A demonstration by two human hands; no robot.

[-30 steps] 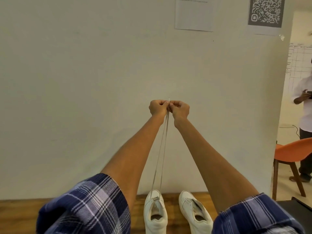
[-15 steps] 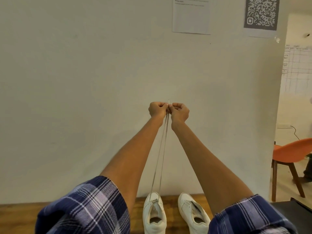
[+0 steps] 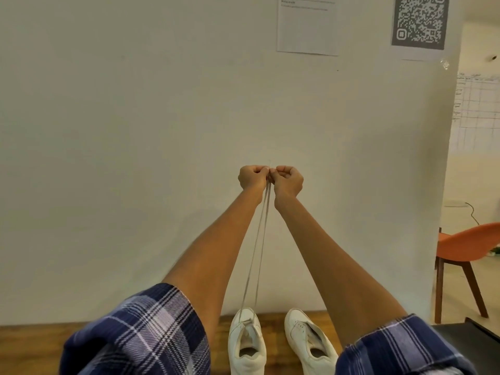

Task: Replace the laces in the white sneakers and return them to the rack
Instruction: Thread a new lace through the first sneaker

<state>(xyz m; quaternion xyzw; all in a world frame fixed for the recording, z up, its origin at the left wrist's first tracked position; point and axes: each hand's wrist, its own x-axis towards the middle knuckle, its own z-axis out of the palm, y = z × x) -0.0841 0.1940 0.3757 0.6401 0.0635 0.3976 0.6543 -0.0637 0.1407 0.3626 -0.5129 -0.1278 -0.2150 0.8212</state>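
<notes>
Two white sneakers stand toes to the wall on a wooden surface. The left sneaker has a pale lace threaded through its lowest eyelets; both strands run taut upward to my hands. My left hand and my right hand are raised side by side in front of the wall, each pinching one lace end, knuckles almost touching. The right sneaker shows no lace, and my right forearm and sleeve hide its heel.
A plain white wall rises directly behind the sneakers, with a paper sheet and a QR code print high up. An orange chair stands at the right, past the wall's end. A dark surface sits at bottom right.
My hands stay together holding the lace ends level. The view has shifted slightly, and the person standing at the far right a second ago is no longer in view.
</notes>
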